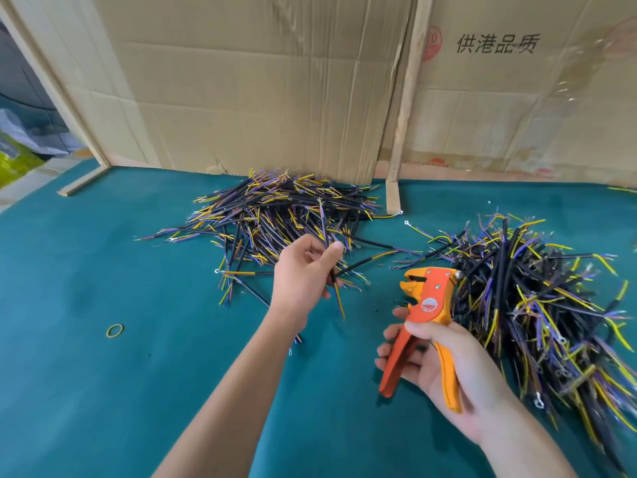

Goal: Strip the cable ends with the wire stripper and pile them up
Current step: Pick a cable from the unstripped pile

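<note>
Your orange wire stripper point(425, 326) is upright, jaws up and slightly apart, handles spread. One black cable point(330, 263) with yellow and purple cores hangs near vertical, lower end bare-cored. Far cable pile point(275, 212) lies against the cardboard; a second cable heap point(537, 298) sits just right of the stripper.

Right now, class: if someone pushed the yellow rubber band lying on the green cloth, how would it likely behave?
The rubber band looks thin and lies flat as a loop, so it is probably very light and floppy. On the cloth-covered table it would likely drag and deform rather than roll. Picked up, it should sag out of shape.
</note>
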{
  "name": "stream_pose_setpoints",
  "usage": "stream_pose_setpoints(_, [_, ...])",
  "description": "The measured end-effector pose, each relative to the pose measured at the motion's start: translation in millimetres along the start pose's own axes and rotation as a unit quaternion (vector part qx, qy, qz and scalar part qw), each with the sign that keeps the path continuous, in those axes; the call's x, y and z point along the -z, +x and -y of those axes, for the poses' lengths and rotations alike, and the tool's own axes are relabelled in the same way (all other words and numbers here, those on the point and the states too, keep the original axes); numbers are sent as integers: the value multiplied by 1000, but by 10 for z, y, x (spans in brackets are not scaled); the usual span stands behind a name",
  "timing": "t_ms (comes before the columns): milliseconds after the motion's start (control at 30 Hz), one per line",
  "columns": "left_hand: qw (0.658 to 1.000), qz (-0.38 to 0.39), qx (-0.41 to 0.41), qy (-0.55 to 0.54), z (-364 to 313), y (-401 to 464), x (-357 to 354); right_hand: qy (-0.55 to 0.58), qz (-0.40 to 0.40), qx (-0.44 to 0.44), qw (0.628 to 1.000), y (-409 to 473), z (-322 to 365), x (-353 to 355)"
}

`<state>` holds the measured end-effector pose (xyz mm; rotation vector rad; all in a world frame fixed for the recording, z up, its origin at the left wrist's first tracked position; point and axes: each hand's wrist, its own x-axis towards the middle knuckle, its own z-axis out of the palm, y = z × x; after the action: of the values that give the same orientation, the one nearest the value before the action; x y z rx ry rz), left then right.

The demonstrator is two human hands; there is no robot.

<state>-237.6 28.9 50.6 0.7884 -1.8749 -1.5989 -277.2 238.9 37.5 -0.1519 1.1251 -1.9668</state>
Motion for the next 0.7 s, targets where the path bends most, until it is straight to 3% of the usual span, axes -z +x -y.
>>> stream_pose_setpoints(167, [990, -55, -75, 107, 3, -67, -36, 14, 3, 2, 1000, -6, 7, 5])
stream_pose_setpoints(433, [980, 50, -169, 87, 107, -673, -293, 53, 83, 87, 991, -71, 158, 70])
stream_pose_setpoints(700, [985, 99, -107, 90, 272, -899, -302, 37, 74, 114, 990, -100, 206, 119])
